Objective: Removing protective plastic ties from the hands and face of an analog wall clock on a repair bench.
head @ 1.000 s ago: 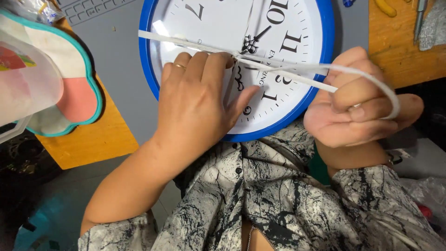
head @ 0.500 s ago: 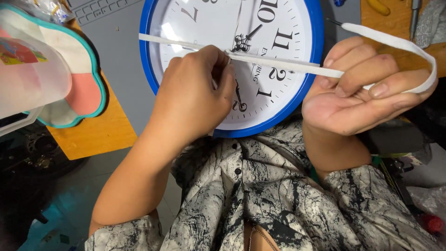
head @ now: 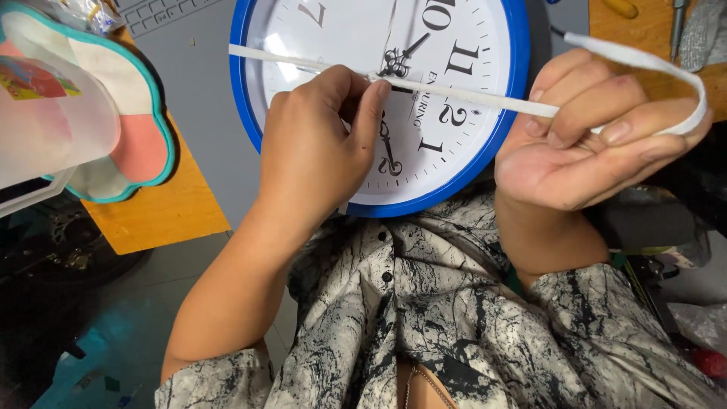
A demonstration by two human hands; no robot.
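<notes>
A round wall clock [head: 485, 155] with a blue rim and white face lies face up at the table's near edge, against my chest. A thin white strip [head: 469, 96] stretches across its face from the left rim to my right hand. My left hand [head: 318, 151] rests on the clock face, fingertips pinching the strip near the clock's hands. My right hand [head: 583, 144] is just right of the clock, palm up, fingers curled around the strip, whose free end loops over my fingertips.
A flower-shaped pad with teal edge [head: 129, 144] and a translucent plastic container [head: 45, 121] sit at left on the wooden table [head: 159, 212]. A grey mat [head: 197, 91] lies under the clock. Tools [head: 674, 23] lie at top right.
My left hand curled from lying flat to pinching the strip at the clock's centre. My right hand lifted and drew the strip's loop up to the right.
</notes>
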